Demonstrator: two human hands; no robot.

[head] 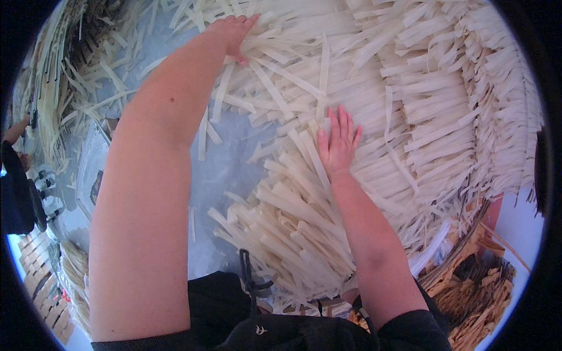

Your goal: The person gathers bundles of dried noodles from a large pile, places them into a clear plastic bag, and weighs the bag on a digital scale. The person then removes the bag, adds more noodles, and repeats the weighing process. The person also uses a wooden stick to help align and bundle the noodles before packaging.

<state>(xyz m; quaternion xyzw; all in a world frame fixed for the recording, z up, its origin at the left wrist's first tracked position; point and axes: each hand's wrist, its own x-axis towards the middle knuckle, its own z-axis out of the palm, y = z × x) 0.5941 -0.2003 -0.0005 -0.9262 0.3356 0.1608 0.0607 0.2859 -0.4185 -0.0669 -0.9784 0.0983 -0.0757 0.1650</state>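
Pale, flat dried strips (303,79) lie in overlapping layers over a grey-blue tabletop (232,145). My left hand (235,37) reaches to the far side with its fingers spread, resting on the strips there. Nearer and to the right, my right hand (340,140) lies palm down on the layered strips, fingers apart. Neither hand grips anything that I can see. A loose bundle of thicker pale strips (290,219) lies between my body and my right hand, its ends fanned towards the left. Single strips cross each other between the hands.
Dense rows of fringed strips (439,118) fill the right side. A metal-edged tray (91,162) is partly behind my left arm. Dark thin rods (48,83) lie among strips at far left, near another person's arm (16,131). Brown fibrous material (483,302) is at lower right.
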